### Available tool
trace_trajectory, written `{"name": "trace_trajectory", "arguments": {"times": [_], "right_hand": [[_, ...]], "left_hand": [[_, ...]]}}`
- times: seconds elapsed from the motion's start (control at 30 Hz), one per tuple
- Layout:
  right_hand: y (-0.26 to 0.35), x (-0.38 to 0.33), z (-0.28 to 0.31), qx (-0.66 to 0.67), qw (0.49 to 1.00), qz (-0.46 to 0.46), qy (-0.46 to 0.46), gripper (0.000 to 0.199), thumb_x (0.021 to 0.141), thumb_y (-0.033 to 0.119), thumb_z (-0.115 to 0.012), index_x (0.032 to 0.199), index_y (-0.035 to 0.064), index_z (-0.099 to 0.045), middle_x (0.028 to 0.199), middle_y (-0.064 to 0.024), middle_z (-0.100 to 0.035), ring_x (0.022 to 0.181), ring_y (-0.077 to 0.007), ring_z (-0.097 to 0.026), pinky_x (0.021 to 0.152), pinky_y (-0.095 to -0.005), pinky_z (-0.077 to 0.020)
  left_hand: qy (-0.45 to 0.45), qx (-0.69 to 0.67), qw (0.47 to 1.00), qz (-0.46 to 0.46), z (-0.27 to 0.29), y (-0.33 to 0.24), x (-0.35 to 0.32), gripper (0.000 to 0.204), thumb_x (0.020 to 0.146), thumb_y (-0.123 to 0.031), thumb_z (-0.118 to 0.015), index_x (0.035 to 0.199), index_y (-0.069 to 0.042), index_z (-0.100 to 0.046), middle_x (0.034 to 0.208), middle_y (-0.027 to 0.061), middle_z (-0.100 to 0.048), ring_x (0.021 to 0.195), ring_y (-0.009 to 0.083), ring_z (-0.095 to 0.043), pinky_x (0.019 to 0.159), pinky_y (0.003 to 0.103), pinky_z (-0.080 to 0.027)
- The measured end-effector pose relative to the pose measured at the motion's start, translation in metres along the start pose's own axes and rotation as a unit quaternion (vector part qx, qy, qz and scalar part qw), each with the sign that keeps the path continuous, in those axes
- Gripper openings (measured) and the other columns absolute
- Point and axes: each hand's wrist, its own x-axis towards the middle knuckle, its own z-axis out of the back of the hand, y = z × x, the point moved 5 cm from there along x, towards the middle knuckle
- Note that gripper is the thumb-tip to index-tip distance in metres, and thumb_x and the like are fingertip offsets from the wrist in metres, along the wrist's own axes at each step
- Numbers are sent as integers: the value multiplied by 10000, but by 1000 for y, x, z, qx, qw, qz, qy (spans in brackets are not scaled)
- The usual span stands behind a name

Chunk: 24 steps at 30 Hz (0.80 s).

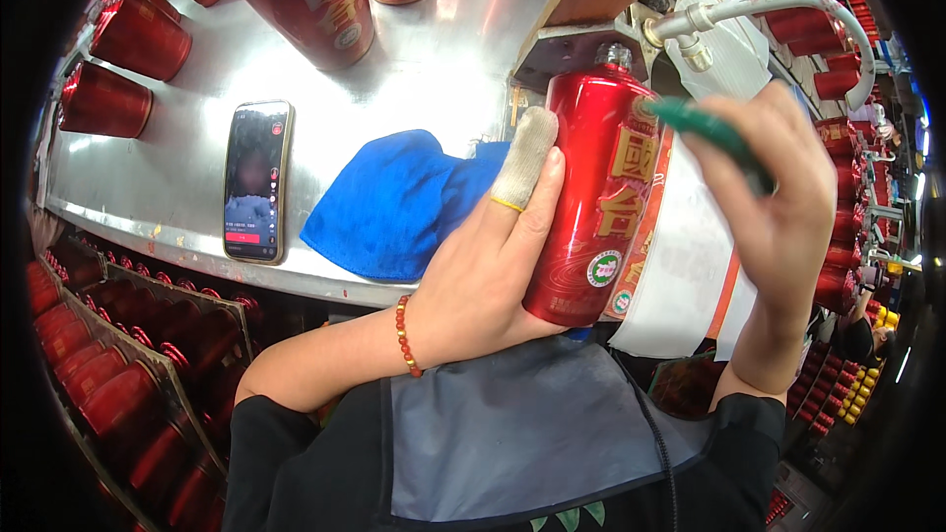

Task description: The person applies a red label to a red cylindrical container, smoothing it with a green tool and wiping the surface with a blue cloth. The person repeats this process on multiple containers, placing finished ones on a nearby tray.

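Observation:
A glossy red bottle [583, 207] with raised gold characters stands tilted before me, its clear neck against a dark metal bracket [564, 57]. My left hand [488, 266] is wrapped along the bottle's left side and base. One of its fingers wears a knitted cot [527, 160], and a beaded bracelet circles the wrist. To the right, my right hand [788, 182] closes on a slim green tool [717, 133], smeared by motion, so its exact kind cannot be told. The tool's tip points at the bottle's upper right side; whether it touches is unclear.
A blue cloth [379, 202] and a phone [258, 182] lie on the metal table [177, 202]. Red bottles [305, 5] stand along its far side. White printed sheets [680, 256] lie under the right arm. A grey pipe [759, 8] curves above. Racked red bottles [108, 384] fill the lower left.

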Motion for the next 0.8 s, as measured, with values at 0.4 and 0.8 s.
{"name": "trace_trajectory", "arguments": {"times": [0.4,0.8], "right_hand": [[-56,-22,2,84,983,-153,-65,212,870,66,-795,1072,9,-761,839,-50,-678,782,-101,-637,675,-239,-468],[27,-65,-24,-66,987,143,-37,390,680,68,-763,1067,107,-792,892,-10,-612,780,-164,-552,668,-312,-452]], "left_hand": [[41,-31,998,29,3,5,-1,1451,631,-385,-992,1624,59,-32,1657,352,-129,1553,473,-187,1236,474,-272],[25,-22,998,52,1,7,-6,1374,642,-327,-978,1634,32,-98,1667,306,-181,1537,450,-247,1225,462,-294]]}}
